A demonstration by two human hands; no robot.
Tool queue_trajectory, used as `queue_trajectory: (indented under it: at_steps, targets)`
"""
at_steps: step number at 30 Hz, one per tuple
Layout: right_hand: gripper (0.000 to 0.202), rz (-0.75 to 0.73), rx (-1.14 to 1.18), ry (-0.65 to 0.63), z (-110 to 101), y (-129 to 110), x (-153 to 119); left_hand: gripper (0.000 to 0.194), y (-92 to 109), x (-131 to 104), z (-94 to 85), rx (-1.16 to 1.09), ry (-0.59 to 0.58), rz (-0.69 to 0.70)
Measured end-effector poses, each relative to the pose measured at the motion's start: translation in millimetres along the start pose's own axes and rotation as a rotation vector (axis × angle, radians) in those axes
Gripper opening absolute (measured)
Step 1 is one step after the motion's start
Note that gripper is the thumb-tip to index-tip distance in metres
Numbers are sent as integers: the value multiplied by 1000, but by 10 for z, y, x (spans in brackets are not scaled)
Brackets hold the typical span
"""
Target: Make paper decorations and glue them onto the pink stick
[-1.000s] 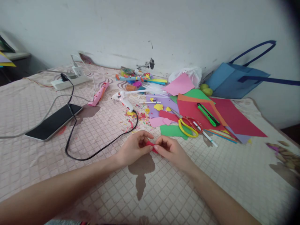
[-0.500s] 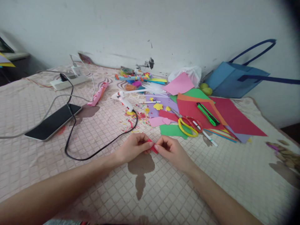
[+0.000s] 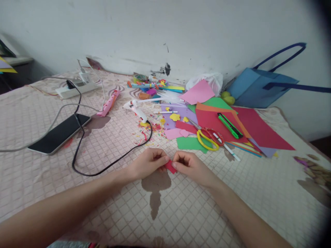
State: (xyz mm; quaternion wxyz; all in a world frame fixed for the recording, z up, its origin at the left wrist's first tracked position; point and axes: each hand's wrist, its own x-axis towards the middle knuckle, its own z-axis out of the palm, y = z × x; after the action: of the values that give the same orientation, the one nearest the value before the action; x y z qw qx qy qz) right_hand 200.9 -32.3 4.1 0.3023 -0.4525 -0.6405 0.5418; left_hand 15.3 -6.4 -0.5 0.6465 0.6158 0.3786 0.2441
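at the far left edge, yellow and lilac sheets (image 3: 7, 65) are cut off by the frame. on the table (image 3: 111, 203), a white power strip (image 3: 77, 90) carries plugs whose sockets are hidden beneath them. nearer lies a dark-screened phone (image 3: 60, 134), crossed by a black cord (image 3: 97, 175) and a grey cable (image 3: 60, 110). a pink strip with orange on it (image 3: 110, 103) lies just beyond.

the white glue gun (image 3: 137, 112) lies beside small paper scraps, too tiny to make out singly. the left hand (image 3: 148, 163) has a narrow grip, thumb and fingers pinching the left end of a small red piece (image 3: 170, 166); its curled fingers are partly hidden. the red piece is between the two hands, low over the table, its ends covered by fingertips; whether it touches the cloth i cannot tell. the right hand (image 3: 192, 167) pinches the other end, its grip narrow too.

beyond the hands, yellow and red-handled scissors (image 3: 208, 137) lie across paper, partly covering a white stick (image 3: 231, 152). a green cutter (image 3: 229, 126) rests on red paper (image 3: 212, 120), near a blue bag (image 3: 261, 88) whose strap runs out of frame. at the right edge, a brownish heap (image 3: 317, 172) is cut off and blurred.
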Motion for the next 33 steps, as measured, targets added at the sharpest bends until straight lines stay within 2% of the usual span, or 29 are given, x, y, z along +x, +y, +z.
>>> queue_trajectory:
  at_steps: [4, 8, 13, 19, 23, 25, 29, 33]
  targets:
    - [15, 20, 5, -12, 12, -13, -3, 29, 2, 6, -7, 26, 29, 22]
    - [15, -22, 3, 24, 27, -18, -1, 31, 15, 8, -5, -12, 50, 1]
    - [16, -49, 16, 97, 66, -23, 3, 29, 60, -10, 3, -68, -4, -66]
    - [17, -77, 76, 157, 105, -24, 4, 29, 97, -21, 5, -158, 14, -87]
    - [19, -54, 102, 210, 117, 6, 0, 29, 78, -5, 1, -229, -54, -139]
    - [19, -45, 119, 216, 124, 16, -1, 28, 67, -7, 0, -241, -80, -134]
    - [20, -46, 148, 229, 146, 18, -3, 26, 66, -25, 0, -246, -59, -92]
    - [19, -65, 153, 249, 167, 22, -6, 30, 45, -26, 7, -265, -94, -109]
